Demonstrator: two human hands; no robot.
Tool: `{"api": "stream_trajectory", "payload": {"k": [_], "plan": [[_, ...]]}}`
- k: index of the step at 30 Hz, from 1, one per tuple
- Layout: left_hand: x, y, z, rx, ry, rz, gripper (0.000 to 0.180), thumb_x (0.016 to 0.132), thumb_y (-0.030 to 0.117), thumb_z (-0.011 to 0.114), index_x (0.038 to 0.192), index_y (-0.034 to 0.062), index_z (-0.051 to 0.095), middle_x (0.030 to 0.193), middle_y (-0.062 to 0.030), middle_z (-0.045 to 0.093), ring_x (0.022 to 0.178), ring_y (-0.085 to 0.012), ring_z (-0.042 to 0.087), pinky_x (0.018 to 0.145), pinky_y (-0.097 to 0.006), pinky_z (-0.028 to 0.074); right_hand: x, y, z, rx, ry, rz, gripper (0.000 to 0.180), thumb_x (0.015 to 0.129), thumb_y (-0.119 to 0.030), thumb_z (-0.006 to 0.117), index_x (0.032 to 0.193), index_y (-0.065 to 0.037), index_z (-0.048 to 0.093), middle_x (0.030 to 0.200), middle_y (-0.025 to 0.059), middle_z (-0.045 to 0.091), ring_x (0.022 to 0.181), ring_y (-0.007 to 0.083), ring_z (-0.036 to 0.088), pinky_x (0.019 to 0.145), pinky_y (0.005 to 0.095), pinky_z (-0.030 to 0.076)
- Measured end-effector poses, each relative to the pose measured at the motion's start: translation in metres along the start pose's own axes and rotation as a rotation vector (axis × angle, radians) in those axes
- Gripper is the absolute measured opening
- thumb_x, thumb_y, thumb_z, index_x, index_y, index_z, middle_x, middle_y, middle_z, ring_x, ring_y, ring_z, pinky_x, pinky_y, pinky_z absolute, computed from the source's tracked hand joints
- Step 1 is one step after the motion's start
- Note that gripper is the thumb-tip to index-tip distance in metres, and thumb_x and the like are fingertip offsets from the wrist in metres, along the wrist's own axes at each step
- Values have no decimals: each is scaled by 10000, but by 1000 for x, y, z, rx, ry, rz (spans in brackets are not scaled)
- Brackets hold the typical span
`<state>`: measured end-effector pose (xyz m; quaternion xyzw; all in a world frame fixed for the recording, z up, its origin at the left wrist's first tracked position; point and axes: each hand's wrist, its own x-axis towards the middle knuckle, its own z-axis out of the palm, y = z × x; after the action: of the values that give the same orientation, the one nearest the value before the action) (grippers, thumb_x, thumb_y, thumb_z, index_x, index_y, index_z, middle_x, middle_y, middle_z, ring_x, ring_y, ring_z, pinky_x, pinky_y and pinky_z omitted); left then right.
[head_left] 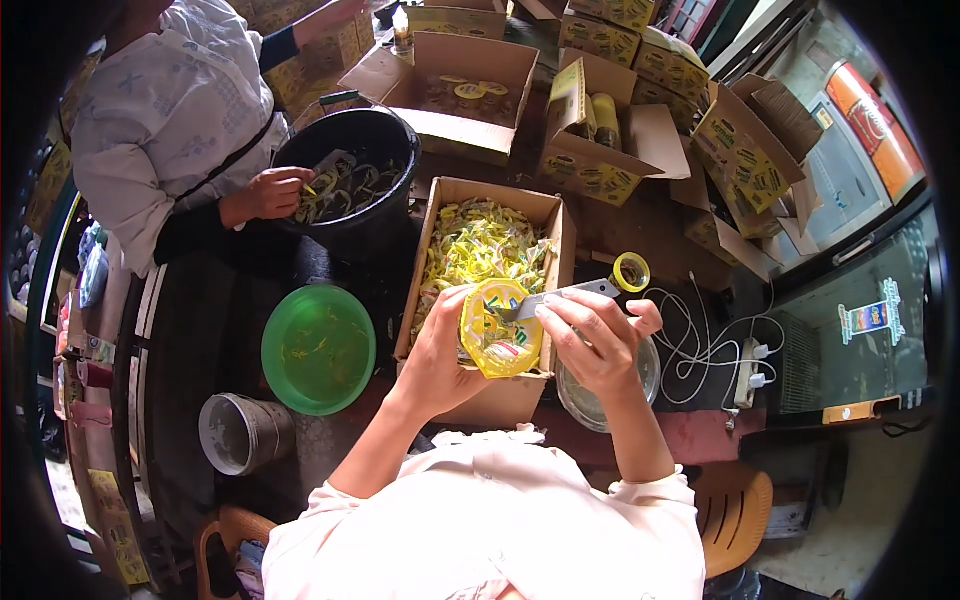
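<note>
My left hand [440,345] grips a clear plastic cup-like piece [503,345] with a yellow rim and coloured print, its round face turned up. My right hand [600,345] pinches a flat grey metal blade [572,294], whose tip lies at the rim of this piece. Beyond the blade's other end is a yellow ring [631,272]; I cannot tell whether it is joined to the blade. Below my hands stands an open cardboard box [566,235] filled with yellow and white plastic scraps [485,240]. A clear round container [645,375] is partly hidden under my right hand.
At the left are a green basin [275,350], a grey bucket [270,435] and a black bucket [350,228] of strips, with another person's hand [275,193] over it. Open cartons [590,180] stand at the back. White cables [690,345] run to a power strip [747,375] at right.
</note>
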<state>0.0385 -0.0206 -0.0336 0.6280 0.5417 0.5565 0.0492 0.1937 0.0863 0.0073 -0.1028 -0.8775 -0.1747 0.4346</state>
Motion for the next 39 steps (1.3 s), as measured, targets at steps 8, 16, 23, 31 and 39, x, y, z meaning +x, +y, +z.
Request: {"api": "stream_trajectory", "payload": {"k": [8, 16, 23, 31, 39], "plan": [[-12, 8, 6, -10, 0, 0, 646, 657, 146, 732, 1161, -14, 362, 1072, -187, 496, 973, -342, 514, 835, -379, 413, -12, 2, -5, -11, 52, -95, 95, 714, -186, 624, 793, -239, 632, 815, -109, 619, 749, 25, 589, 797, 323, 215], [-16, 16, 9, -59, -40, -32, 621, 678, 160, 718, 1154, -31, 368, 1063, -195, 495, 960, -346, 518, 822, -378, 417, -15, 6, -11, 9, 79, -159, 64, 727, -176, 627, 768, -224, 618, 776, -107, 604, 726, 14, 591, 787, 316, 214], [-14, 19, 8, 6, -71, 4, 624, 691, 167, 707, 1166, -36, 357, 1053, -194, 496, 950, -346, 523, 812, -375, 423, -18, 9, -15, 40, 66, -178, 49, 738, -161, 613, 762, -203, 617, 770, -94, 606, 728, 19, 593, 784, 319, 218], [-23, 21, 13, -127, -154, -46, 626, 702, 155, 701, 1182, -44, 354, 1035, -189, 505, 937, -339, 537, 794, -370, 438, -27, 10, -21, 72, 68, -250, 44, 753, -144, 589, 763, -173, 621, 789, -74, 620, 740, 26, 594, 766, 308, 232], [-23, 24, 6, -103, -261, -40, 628, 717, 175, 700, 1183, -69, 356, 1070, -202, 506, 971, -331, 533, 821, -363, 433, -28, 14, -25, 97, 58, -318, 18, 741, -148, 608, 752, -156, 620, 800, -54, 631, 735, 41, 598, 768, 306, 236]]}}
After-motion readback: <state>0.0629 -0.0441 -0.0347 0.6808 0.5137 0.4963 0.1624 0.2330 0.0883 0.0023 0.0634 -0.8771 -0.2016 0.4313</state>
